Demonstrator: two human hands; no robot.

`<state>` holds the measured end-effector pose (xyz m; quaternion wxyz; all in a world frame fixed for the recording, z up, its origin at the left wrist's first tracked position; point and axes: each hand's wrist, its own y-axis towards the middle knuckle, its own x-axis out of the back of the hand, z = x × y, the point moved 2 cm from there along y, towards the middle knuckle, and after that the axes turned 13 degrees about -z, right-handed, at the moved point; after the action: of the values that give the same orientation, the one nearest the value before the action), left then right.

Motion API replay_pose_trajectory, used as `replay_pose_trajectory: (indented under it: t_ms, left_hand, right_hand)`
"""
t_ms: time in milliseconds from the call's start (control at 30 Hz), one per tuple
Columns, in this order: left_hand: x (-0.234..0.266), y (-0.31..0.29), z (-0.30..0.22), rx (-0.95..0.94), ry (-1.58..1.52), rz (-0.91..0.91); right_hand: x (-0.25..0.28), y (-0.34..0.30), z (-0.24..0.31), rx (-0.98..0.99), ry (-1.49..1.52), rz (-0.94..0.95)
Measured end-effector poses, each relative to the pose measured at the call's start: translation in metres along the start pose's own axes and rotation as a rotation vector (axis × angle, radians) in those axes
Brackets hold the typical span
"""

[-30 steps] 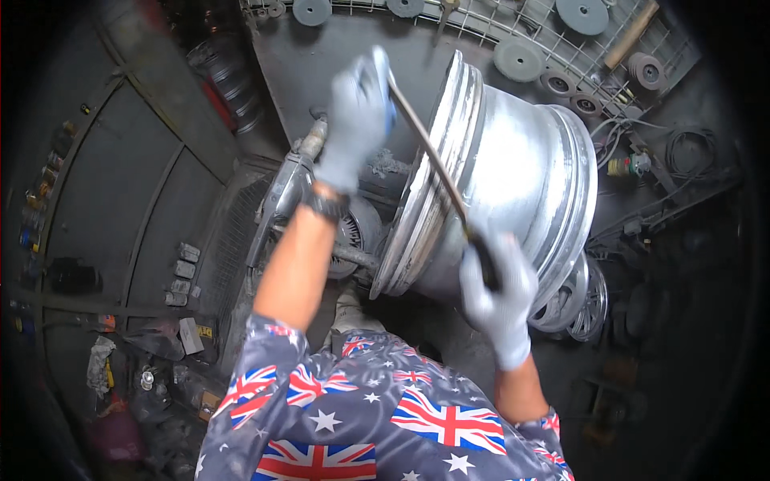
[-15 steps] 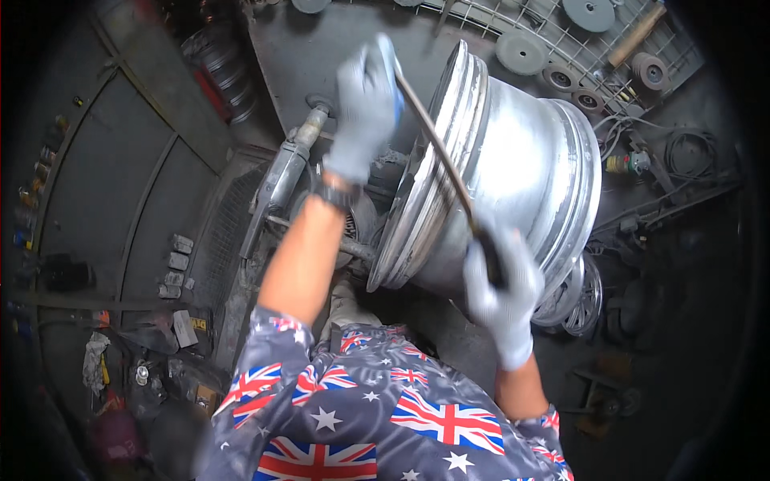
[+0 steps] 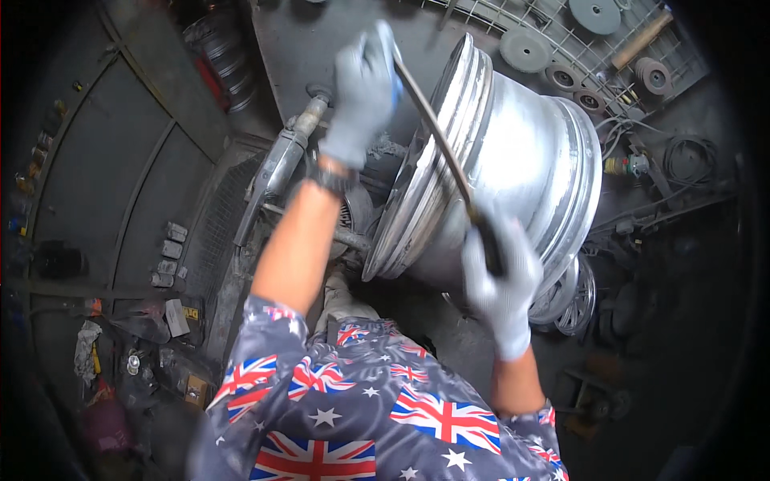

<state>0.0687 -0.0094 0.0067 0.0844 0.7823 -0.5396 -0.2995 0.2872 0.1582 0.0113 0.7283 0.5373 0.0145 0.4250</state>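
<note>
A long, narrow metal file [image 3: 437, 132] with a black handle slants across the near-left flange of a large bare-metal wheel rim [image 3: 521, 148]. My right hand [image 3: 507, 276], in a pale grey knit glove, is wrapped round its handle in front of the rim's barrel. At the upper left, my left hand [image 3: 361, 92], in a matching glove with blue on the palm side, grips the file's far end. The wheel rim lies on its side with its shiny flange edge facing left. Whether the file touches that edge cannot be made out exactly.
Left of the rim stands a metal cylinder on an arm [image 3: 285, 152]. A wire rack [image 3: 553, 24] at the upper right bears grinding discs [image 3: 525, 50] and a wooden handle [image 3: 642, 38]. Coiled cable [image 3: 690, 156] hangs at the right. More wheels [image 3: 576, 309] stand below the rim.
The view has shifted slightly. Both hands keep their hold on the file, which lies across the rim at nearly the same slant, its handle end slightly higher in the picture.
</note>
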Motion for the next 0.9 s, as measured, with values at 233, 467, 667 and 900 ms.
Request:
replay_pose_trajectory:
  t_ms: [233,467,667,900]
  left_hand:
    - [0.013,-0.013,0.006,-0.096,0.01,0.081]
    - [0.0,0.0,0.007,-0.151,0.046,0.041]
    - [0.004,0.005,-0.005,-0.035,0.044,0.05]
    - [-0.005,-0.013,0.013,-0.077,-0.049,0.126]
  right_hand:
    - [0.004,-0.021,0.004,-0.026,0.024,0.012]
    - [0.002,-0.005,0.004,-0.034,-0.03,-0.006]
    - [-0.005,0.0,0.005,-0.074,0.047,0.007]
    - [0.015,-0.013,0.002,-0.071,-0.06,0.028]
